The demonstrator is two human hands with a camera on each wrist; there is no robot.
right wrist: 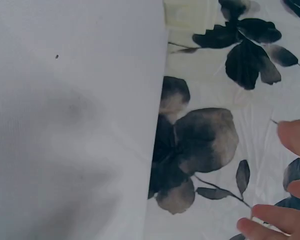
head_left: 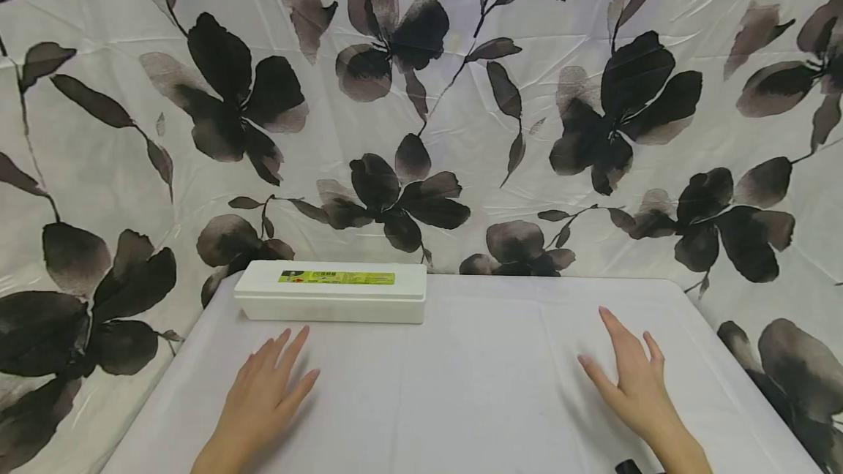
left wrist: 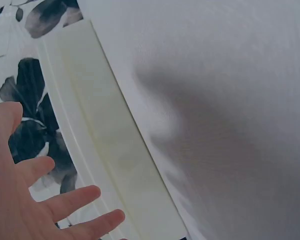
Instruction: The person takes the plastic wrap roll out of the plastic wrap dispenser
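Observation:
A long white lidded box [head_left: 329, 306] with a yellow-green label [head_left: 336, 278] on its lid lies near the table's back edge, left of the middle. Just in front of it my left hand [head_left: 263, 390] hovers with fingers spread, holding nothing. In the left wrist view the box [left wrist: 110, 135] runs slantwise beyond the fingers of the left hand [left wrist: 45, 195], its label out of sight. Over the right part of the table is my right hand [head_left: 635, 386], fingers extended and nothing in them. The right wrist view shows only fingertips of that hand [right wrist: 285, 205] at its edge.
The table [head_left: 474, 386] has a white cover. Behind and beside it hangs a pale sheet [head_left: 500, 189] with dark flowers. A small black object [head_left: 628, 467] shows by the right wrist at the bottom edge.

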